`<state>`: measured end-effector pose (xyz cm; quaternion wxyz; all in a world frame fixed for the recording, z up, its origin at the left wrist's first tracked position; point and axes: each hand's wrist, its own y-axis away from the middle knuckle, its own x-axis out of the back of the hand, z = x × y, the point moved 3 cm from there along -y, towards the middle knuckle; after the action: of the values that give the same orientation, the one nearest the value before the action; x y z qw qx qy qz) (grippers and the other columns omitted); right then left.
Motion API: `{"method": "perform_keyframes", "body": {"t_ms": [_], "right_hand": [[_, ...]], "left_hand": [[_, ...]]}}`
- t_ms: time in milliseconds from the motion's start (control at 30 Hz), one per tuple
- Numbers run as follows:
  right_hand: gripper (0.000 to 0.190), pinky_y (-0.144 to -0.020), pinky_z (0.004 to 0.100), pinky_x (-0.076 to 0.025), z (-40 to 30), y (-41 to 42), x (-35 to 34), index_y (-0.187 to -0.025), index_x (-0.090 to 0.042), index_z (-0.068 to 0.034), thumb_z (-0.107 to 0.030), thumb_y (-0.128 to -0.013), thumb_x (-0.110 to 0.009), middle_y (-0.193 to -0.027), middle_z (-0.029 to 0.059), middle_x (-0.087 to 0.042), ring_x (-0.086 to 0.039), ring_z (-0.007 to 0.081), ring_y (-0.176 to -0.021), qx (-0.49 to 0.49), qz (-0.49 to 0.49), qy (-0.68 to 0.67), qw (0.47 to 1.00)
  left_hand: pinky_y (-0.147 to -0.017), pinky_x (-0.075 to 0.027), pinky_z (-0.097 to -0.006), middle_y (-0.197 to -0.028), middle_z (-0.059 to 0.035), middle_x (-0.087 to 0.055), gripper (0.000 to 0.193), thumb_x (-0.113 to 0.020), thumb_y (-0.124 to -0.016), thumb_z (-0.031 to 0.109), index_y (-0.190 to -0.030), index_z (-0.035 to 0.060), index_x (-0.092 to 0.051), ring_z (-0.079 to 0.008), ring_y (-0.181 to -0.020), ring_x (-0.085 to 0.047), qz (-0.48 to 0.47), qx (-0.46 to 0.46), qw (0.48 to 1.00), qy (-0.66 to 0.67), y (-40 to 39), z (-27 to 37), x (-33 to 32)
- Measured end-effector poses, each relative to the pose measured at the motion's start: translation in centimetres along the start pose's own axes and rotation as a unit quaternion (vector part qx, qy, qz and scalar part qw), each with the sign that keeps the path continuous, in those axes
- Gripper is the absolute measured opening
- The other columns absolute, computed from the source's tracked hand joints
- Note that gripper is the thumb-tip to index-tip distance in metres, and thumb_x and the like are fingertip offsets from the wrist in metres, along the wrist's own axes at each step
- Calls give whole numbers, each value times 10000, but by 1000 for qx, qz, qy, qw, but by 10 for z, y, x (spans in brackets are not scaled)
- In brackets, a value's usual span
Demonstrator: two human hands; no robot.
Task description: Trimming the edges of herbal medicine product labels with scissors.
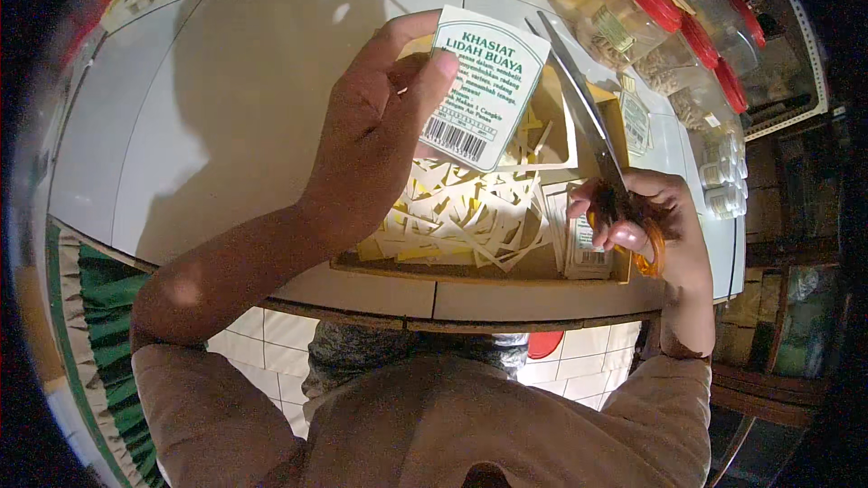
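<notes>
A printed paper label (491, 91) with clipped corners and a green border is pinched between the thumb and fingers of my left hand (380, 108). It bears writing and a barcode. My right hand (644, 217) grips scissors (583, 95) by their orange handles, the blades pointing up and away, just right of the label. Both hands are above a shallow cardboard box (475, 272). Thin paper offcuts (461, 217) fill much of the box. At its right end stand cut labels (588, 261), partly hidden by my right hand.
More labels (634, 122) lie on the white tiled table (264, 81), beyond the box's right side. Clear jars with red lids (651, 0) line the far right edge. Small stacked containers (724, 176) stand nearer. A green pleated cloth (112, 298) hangs at the left below the tabletop.
</notes>
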<state>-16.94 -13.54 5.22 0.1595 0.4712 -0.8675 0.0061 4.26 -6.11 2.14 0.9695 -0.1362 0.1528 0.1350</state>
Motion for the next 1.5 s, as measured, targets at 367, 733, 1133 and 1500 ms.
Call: {"method": "perform_keyframes", "body": {"t_ms": [367,733,1133,1500], "right_hand": [[368,-700,230,-411,5,-9,-3,-979,-526,15,-254,-756,-642,-905,56,-546,-510,112,-769,39,-71,-21,996],[392,-814,258,-377,18,-7,-9,-1010,-494,9,-288,-784,-611,-920,68,-524,-496,148,-889,-11,-97,-75,992],[521,-625,239,-393,23,0,-14,-1027,-477,10,-398,-733,-618,-855,62,-484,-478,114,-705,17,-80,-76,994],[587,-732,249,-380,23,3,-18,-1155,-394,-3,-344,-739,-628,-1003,59,-460,-440,124,-818,-16,-99,-110,989]], "left_hand": [[-595,-496,-245,-966,-91,-550,501,-606,-723,67,-1168,19,-379,-152,-812,-570,-19,-16,998,-49,2,1,-2],[-874,-387,-295,-996,-83,-533,455,-620,-691,47,-1103,5,-432,-165,-972,-502,-24,-25,993,-110,5,-6,-5],[-924,-357,-333,-1109,-110,-476,513,-639,-687,37,-1137,8,-393,-209,-1074,-449,-74,-101,981,-151,9,-8,-7],[-937,-338,-321,-1138,-112,-453,538,-640,-688,43,-1159,17,-382,-206,-1088,-435,-103,-137,958,-230,9,-5,-4]]}}
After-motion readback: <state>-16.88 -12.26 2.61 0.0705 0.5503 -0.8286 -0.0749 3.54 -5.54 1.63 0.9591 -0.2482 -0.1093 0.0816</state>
